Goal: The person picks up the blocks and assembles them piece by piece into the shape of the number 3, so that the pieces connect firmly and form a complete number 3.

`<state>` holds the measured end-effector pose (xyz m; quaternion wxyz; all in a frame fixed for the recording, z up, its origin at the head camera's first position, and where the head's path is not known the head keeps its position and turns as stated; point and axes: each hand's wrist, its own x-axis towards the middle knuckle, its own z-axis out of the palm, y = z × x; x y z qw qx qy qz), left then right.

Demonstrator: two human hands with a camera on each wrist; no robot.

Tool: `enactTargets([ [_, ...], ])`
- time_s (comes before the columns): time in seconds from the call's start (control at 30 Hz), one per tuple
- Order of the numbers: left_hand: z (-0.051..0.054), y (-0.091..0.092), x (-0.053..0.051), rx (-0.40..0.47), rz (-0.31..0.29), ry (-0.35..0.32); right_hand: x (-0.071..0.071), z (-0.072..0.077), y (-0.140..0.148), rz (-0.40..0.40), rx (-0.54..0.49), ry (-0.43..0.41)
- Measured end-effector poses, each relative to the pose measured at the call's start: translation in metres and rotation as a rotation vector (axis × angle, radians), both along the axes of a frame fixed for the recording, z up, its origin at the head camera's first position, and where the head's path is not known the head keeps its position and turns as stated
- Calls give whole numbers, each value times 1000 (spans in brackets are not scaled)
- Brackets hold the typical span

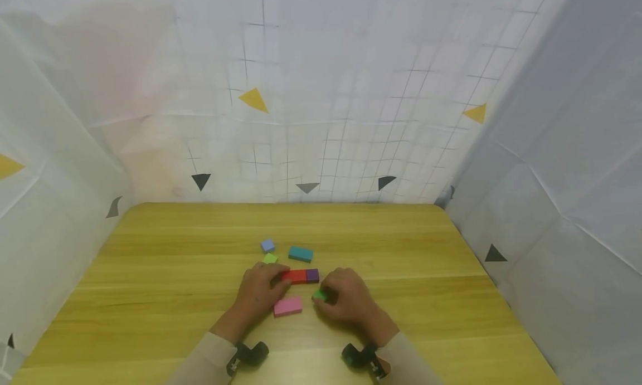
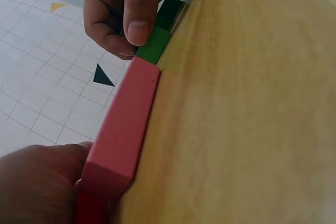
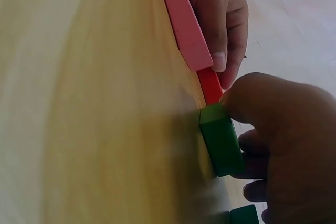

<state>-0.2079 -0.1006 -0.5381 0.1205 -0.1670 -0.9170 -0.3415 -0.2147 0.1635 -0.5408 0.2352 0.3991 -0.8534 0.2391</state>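
Note:
A red block (image 1: 297, 276) lies on the table with a small purple block (image 1: 312, 276) against its right end. My left hand (image 1: 258, 290) holds the red block's left end between thumb and index finger. To the right, my right hand (image 1: 348, 297) pinches a green block (image 3: 220, 137) between thumb and fingers, close to the purple block but apart from it. A pink block (image 1: 288, 306) lies nearer to me, beside the left thumb. Just beyond the left hand sits a light green block (image 1: 270, 258), partly hidden by it.
Farther back on the wooden table (image 1: 200, 229) lie a teal block (image 1: 300, 254) and a small blue block (image 1: 268, 245). White sheeting (image 1: 341, 95) with grid lines and triangles stands behind the table and along both sides.

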Motion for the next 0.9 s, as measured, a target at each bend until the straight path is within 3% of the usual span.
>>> enactTargets([
  [0.33, 2, 0, 0, 2, -8, -5, -5, -1, 6, 33, -5, 14],
  [0.57, 2, -2, -2, -1, -5, -6, -8, 3, 10, 22, 18, -53],
  [0.9, 2, -4, -2, 7, -16, -29, -8, 6, 14, -86, 31, -48],
])
